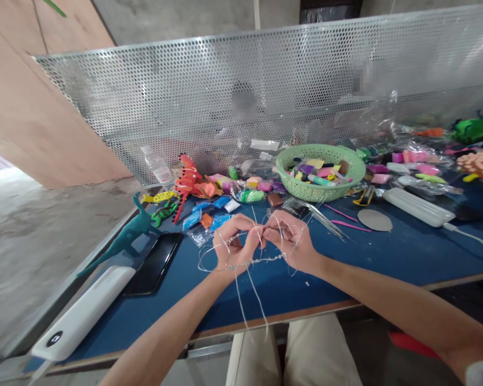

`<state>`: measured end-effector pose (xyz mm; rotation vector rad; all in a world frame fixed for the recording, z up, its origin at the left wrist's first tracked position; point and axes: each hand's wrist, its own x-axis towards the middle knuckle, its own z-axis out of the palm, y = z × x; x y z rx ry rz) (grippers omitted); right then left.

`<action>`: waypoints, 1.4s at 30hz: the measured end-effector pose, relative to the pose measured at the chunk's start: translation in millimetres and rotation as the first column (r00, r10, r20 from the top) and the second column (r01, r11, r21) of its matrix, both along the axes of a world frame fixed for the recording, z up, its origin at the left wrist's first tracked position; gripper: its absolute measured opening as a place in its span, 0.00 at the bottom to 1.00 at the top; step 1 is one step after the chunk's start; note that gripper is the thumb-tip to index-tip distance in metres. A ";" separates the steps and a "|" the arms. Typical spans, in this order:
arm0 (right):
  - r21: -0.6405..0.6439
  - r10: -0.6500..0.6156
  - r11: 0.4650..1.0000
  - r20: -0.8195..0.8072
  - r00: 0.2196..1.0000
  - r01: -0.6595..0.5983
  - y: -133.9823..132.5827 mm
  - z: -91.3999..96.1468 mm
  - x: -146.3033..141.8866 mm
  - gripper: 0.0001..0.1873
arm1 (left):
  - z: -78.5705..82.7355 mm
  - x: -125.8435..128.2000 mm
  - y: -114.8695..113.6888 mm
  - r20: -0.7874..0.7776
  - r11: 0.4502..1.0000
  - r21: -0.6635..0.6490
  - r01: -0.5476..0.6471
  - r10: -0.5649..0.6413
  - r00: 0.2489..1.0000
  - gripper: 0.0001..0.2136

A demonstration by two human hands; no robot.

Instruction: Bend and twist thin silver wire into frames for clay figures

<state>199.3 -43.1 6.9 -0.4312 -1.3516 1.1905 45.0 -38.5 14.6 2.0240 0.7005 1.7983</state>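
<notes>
Over the front of the blue table (386, 252), my left hand (236, 244) and my right hand (290, 239) meet fingertip to fingertip. Both are closed on a tangle of thin silver wire (261, 261). A twisted strand of it runs between the two hands. Loose ends loop out to the left and hang down past the table edge toward my lap.
A green basket (320, 170) of coloured clay packets stands behind my hands, with more packets around it. At the left lie a teal dinosaur figure (129, 236), a black phone (155, 264) and a white power bank (84, 313). A perforated metal screen (265, 96) closes the back.
</notes>
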 end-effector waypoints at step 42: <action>0.227 -0.318 0.935 0.194 0.928 0.272 19.0 2.4 17.9 0.10 | -4.0 -1.7 19.0 -0.011 0.977 -0.206 -0.054 0.053 0.999 0.05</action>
